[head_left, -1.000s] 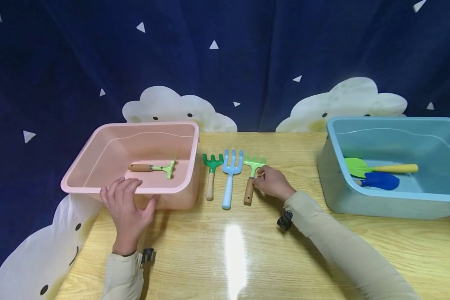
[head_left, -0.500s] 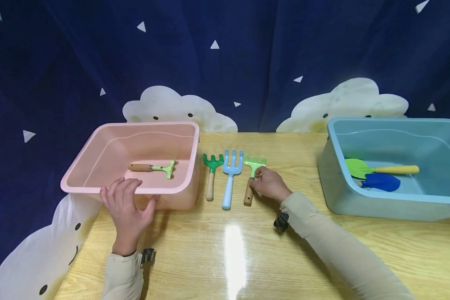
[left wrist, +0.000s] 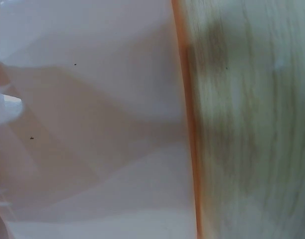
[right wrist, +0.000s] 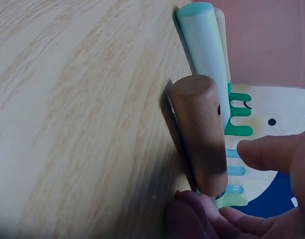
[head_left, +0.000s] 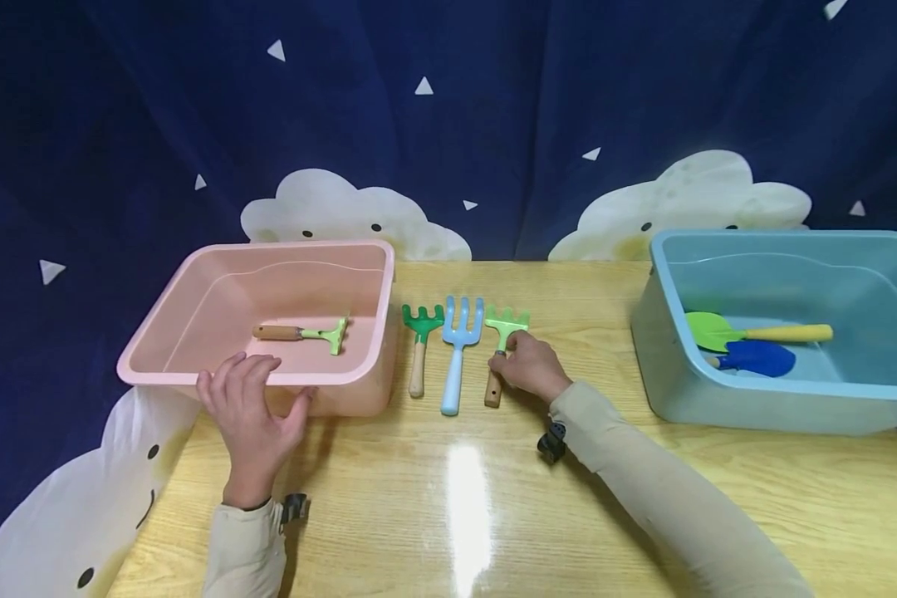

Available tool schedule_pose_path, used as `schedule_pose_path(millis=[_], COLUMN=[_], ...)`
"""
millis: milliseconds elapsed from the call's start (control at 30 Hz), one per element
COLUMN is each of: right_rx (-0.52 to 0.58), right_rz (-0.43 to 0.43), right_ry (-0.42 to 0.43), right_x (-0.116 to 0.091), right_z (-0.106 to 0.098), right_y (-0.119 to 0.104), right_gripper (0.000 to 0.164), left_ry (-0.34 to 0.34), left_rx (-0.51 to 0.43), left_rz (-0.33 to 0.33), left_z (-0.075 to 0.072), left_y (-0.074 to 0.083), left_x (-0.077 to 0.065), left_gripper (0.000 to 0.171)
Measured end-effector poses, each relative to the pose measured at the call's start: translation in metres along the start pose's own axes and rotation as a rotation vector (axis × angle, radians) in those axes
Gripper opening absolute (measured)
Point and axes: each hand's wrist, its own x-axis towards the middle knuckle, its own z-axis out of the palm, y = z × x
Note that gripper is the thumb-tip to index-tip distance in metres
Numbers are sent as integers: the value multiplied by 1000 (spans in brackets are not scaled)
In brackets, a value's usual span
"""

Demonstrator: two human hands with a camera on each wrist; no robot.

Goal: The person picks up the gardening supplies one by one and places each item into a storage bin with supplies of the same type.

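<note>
In the head view my left hand (head_left: 250, 415) holds the front rim of a pink bin (head_left: 374, 378), fingers over the edge and thumb by the outer wall. My right hand (head_left: 532, 365) is at a light-green hand rake (head_left: 506, 320) lying on the table. In the right wrist view its thumb (right wrist: 267, 152) stands apart from the brown wooden handle (right wrist: 200, 134), while the other fingers lie beside the handle's far end. Left of this rake lie a light-blue hand fork (head_left: 461, 332) and a dark-green rake (head_left: 422, 325) with a pale wooden handle.
Inside the pink bin lies another small green rake (head_left: 332, 334) with a brown handle. A blue bin (head_left: 792, 407) at the right holds a green shovel (head_left: 710, 330) with a yellow handle and a blue shovel (head_left: 762, 357). Behind the table (head_left: 389, 507) hangs a dark-blue curtain (head_left: 486, 124).
My right hand has shifted slightly left, and its thumb has come over the light-green rake's handle. The left hand and the tools have stayed in place.
</note>
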Motion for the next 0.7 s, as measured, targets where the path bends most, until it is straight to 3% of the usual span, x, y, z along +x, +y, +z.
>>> schedule_pose_path(millis=[367,700], right_rx=[29,-35], right_rz=[-10,-8], right_ry=[12,52], right_x=[2,-1], right_z=[4,9], right_y=[3,-2], right_gripper=[41,34], left_ry=[15,15], left_rx=[-8,-13], left_rz=[-5,-9], left_z=[1,0], left_y=[2,4], left_x=[2,3], left_gripper=[48,49])
